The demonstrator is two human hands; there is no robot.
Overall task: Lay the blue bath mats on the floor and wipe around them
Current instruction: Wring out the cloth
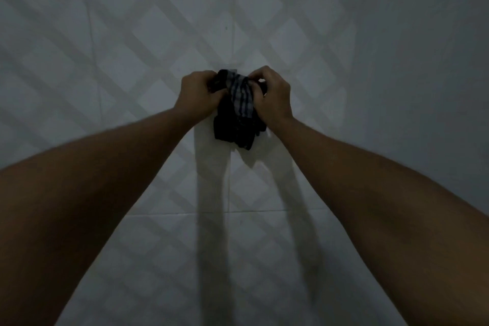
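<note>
Both my arms reach forward over a pale tiled surface. Between my hands hangs a bunched dark cloth with a grey striped band across its upper part. My left hand is closed on the cloth's left top edge. My right hand pinches its right top edge. The lower part of the cloth droops below my hands. No blue bath mat shows in the head view.
White tiles with a faint diagonal lattice pattern fill the whole view. Grout lines cross near the middle. The light is dim, and my arms cast shadows on the tiles below the cloth.
</note>
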